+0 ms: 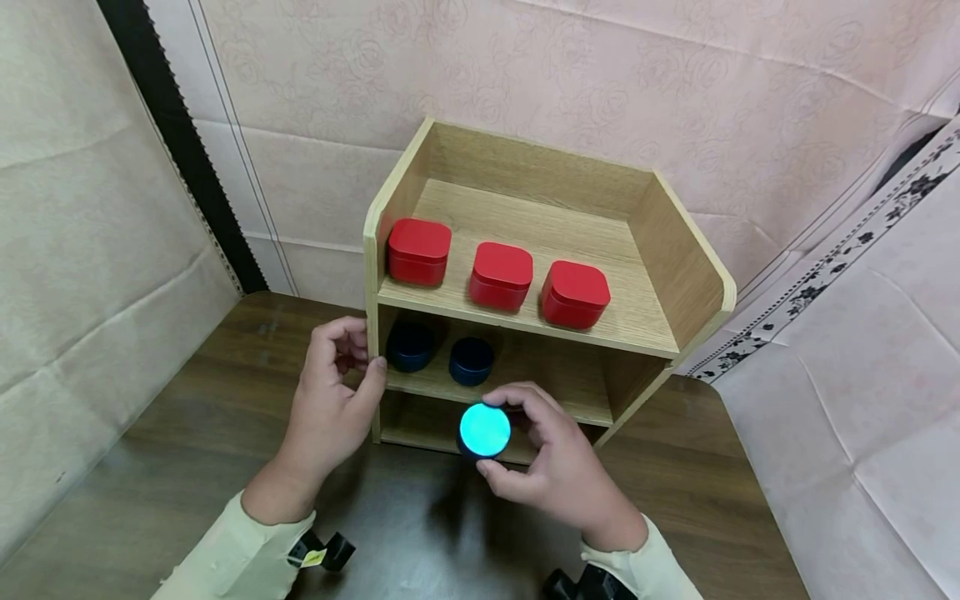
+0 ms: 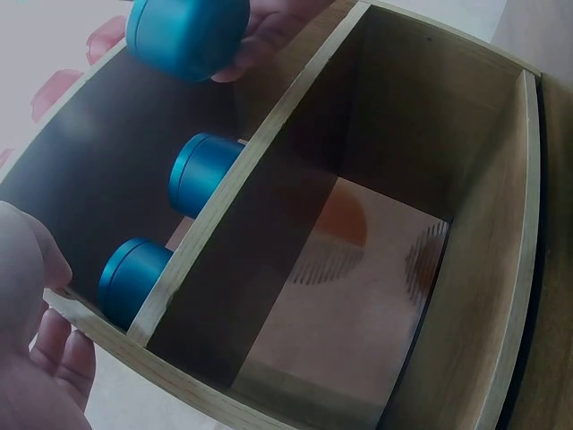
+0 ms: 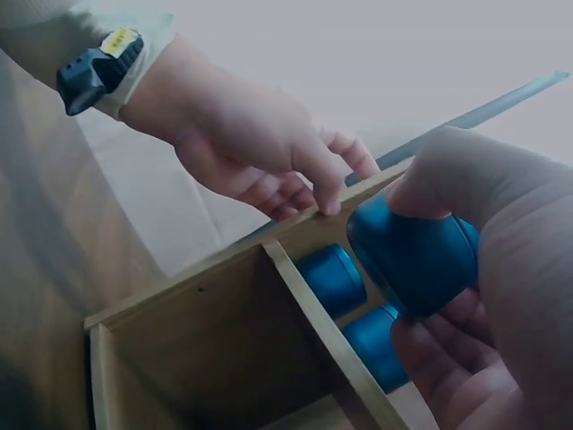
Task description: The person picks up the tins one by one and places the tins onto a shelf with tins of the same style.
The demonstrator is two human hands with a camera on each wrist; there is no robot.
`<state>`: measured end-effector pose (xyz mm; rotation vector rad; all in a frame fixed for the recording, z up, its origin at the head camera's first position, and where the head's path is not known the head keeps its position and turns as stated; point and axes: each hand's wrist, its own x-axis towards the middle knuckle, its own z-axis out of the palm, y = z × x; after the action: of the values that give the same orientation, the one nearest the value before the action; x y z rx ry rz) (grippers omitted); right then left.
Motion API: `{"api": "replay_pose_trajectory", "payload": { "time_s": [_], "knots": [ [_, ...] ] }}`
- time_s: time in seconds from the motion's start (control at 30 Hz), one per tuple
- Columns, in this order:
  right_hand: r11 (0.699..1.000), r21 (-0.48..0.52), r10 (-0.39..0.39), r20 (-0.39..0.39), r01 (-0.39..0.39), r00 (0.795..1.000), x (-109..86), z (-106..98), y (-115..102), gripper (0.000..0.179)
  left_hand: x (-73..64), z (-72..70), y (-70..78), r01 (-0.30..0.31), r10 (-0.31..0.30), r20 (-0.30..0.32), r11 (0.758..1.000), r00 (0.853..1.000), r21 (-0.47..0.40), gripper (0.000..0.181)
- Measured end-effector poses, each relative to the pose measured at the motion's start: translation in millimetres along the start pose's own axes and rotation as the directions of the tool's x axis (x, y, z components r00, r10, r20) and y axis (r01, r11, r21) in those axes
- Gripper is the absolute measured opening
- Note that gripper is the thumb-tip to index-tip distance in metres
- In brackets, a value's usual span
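Note:
My right hand (image 1: 558,462) pinches a round blue tin (image 1: 484,431) between thumb and fingers, in front of the lower part of a small wooden shelf (image 1: 525,329). Light glares off the lid. My left hand (image 1: 330,400) grips the shelf's left side panel, thumb at the front edge and fingers on the outer side. Two more round blue tins, a left one (image 1: 410,346) and a right one (image 1: 471,361), stand on the middle level. In the left wrist view the held tin (image 2: 188,36) hangs apart from that pair.
Three red rounded-square tins, left (image 1: 420,252), centre (image 1: 501,277) and right (image 1: 575,294), stand in a row along the front of the top level. The shelf stands on a dark wooden table (image 1: 690,483), with pale patterned cloth (image 1: 525,75) hanging behind and at both sides.

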<state>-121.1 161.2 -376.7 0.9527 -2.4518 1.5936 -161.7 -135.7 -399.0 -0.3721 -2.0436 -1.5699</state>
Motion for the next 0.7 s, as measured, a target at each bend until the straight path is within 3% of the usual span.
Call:
{"api": "replay_pose_trajectory", "payload": {
  "time_s": [0.27, 0.7],
  "knots": [
    [0.997, -0.032, 0.066, -0.064, -0.069, 0.996, 4.2, -13.4, -1.5, 0.07, -0.3, 0.0, -0.4, 0.004, -0.004, -0.001, 1.0, 1.0, -0.002, 0.051],
    [0.977, -0.053, 0.198, -0.147, -0.208, 0.969, 15.8, -34.4, -1.6, 0.064, 0.6, -0.1, -0.1, -0.011, 0.011, -0.001, 1.0, 1.0, 0.004, 0.051]
  ]
}}
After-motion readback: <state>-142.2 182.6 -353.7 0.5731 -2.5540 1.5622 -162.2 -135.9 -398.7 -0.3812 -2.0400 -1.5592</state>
